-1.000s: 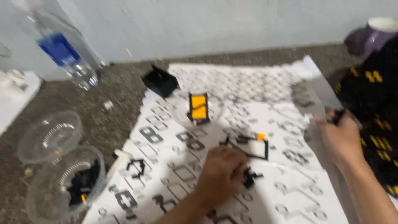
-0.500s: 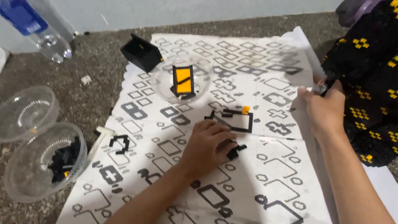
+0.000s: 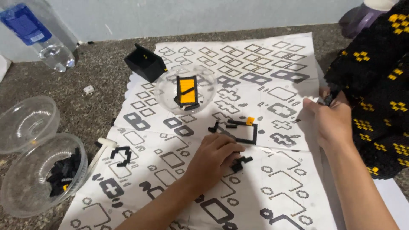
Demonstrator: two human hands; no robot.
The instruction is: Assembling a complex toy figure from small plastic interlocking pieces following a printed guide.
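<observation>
Here, the left hand [image 3: 213,155] curls over small black bricks [image 3: 240,162] on the patterned sheet [image 3: 272,55]; the right hand [image 3: 330,117] pinches a dark piece [image 3: 328,100]. The near-left clear bowl [image 3: 25,196] holds black pieces [image 3: 61,172]; the centre dish [image 3: 164,91] holds an orange-black frame [image 3: 186,90].

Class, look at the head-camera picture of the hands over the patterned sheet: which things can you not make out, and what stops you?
- Small dark piece in the right hand: the fingers cover it.
- Black pieces under the left hand: partly covered.
- Water bottle: top cut off by the frame edge.
- Pieces in the near plastic bowl: too small to tell apart.
</observation>
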